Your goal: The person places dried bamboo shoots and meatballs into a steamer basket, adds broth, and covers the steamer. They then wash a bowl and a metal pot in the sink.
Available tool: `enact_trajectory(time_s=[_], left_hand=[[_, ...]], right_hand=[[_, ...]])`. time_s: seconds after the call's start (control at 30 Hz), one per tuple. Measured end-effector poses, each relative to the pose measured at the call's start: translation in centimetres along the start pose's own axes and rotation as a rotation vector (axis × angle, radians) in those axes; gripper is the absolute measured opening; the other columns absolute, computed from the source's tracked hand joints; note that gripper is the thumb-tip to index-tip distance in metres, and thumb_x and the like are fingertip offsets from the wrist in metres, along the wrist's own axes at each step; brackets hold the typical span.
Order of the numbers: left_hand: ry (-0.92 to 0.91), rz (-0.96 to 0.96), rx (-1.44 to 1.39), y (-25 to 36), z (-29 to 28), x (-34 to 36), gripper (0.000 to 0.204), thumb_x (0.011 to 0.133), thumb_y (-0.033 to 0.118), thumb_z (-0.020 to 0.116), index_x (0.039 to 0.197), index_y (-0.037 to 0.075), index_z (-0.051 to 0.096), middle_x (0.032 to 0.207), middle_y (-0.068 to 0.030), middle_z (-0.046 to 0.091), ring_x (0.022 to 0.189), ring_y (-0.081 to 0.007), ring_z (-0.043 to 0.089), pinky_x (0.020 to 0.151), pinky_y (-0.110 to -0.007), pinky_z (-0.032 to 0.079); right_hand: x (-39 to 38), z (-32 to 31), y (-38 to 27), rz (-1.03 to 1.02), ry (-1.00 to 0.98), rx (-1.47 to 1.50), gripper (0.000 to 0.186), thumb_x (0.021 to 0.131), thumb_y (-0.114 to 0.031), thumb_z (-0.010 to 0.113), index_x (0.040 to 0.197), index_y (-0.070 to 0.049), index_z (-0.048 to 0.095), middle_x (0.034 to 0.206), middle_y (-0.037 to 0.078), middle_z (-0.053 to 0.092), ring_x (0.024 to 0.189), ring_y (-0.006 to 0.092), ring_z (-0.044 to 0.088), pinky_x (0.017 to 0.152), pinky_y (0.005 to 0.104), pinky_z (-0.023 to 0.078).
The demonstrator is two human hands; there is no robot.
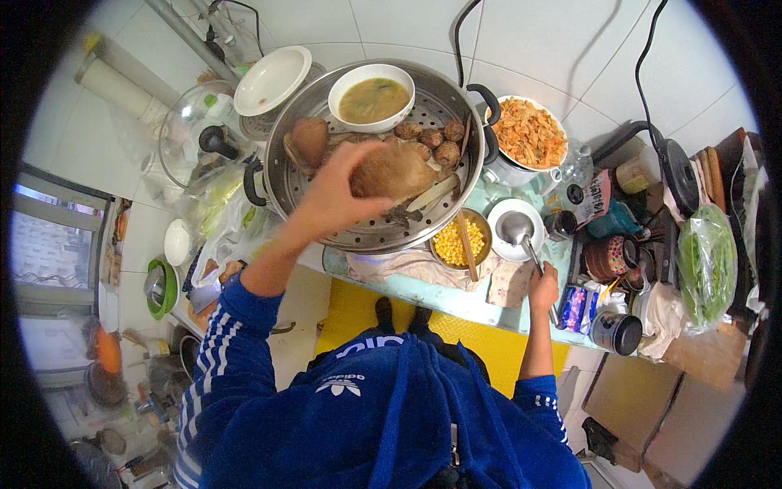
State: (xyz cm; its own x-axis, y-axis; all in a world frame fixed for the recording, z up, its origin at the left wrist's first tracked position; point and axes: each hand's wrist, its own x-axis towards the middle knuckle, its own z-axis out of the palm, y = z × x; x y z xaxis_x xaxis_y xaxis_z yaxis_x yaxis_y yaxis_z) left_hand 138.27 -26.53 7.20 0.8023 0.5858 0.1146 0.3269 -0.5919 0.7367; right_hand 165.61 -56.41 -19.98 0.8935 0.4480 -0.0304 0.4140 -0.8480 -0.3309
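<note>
My left hand reaches into a round perforated steel steamer, its fingers curved over a large brown lump of food. A bowl of cloudy soup, several small brown round pieces and a larger reddish-brown piece also sit in the steamer. My right hand grips the handle of a steel ladle, whose head rests in a white bowl. Beside it, wooden chopsticks lie across a bowl of corn kernels.
A white plate, glass lid and plastic bags stand left. Right are a pot of orange chopped food, jars, a black pan and bagged greens. A tiled wall backs the turquoise counter; yellow mat below.
</note>
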Motion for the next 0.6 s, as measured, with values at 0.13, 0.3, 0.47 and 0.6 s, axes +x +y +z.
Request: enact_trajectory(time_s=[0.13,0.3,0.47,0.6], left_hand=[[0.111,-0.111,0.097,-3.4,-2.5,1.2,0.065,0.06,0.018,0.073,0.119,0.005,0.047,0.106,-0.0132,0.049,0.103,-0.026,0.049,0.089,-0.034,0.039],[0.138,0.018,0.287,-5.1,-1.3,2.3,0.062,0.061,0.019,0.071,0.115,0.004,0.047,0.104,-0.0167,0.049,0.102,-0.0317,0.049,0.086,-0.036,0.041],[0.107,0.008,0.37,-5.2,1.5,3.9,0.059,0.062,0.018,0.07,0.115,0.003,0.047,0.103,-0.0169,0.051,0.101,-0.0337,0.048,0.087,-0.038,0.041],[0.095,0.022,0.411,-5.7,1.7,4.2,0.053,0.066,0.018,0.069,0.112,0.001,0.048,0.106,-0.0172,0.052,0.102,-0.0339,0.048,0.086,-0.039,0.04]], right_hand=[[-0.3,0.3,-0.4,-0.035,-0.009,-0.041,0.035,0.077,-0.014,0.056,0.111,-0.011,0.052,0.111,0.01,0.053,0.084,0.0336,0.059,0.068,0.0443,0.048],[-0.7,0.4,-0.9,-0.01,-0.022,-0.087,0.035,0.076,-0.013,0.055,0.111,-0.012,0.052,0.11,0.01,0.053,0.083,0.0332,0.059,0.068,0.0438,0.048],[-1.0,0.4,-1.2,-0.027,-0.028,-0.076,0.034,0.076,-0.014,0.054,0.11,-0.012,0.052,0.107,0.011,0.054,0.081,0.0348,0.059,0.068,0.0448,0.047],[-1.5,0.5,-1.4,-0.045,-0.038,-0.039,0.033,0.075,-0.014,0.056,0.108,-0.012,0.051,0.104,0.011,0.054,0.079,0.0362,0.059,0.068,0.0453,0.047]])
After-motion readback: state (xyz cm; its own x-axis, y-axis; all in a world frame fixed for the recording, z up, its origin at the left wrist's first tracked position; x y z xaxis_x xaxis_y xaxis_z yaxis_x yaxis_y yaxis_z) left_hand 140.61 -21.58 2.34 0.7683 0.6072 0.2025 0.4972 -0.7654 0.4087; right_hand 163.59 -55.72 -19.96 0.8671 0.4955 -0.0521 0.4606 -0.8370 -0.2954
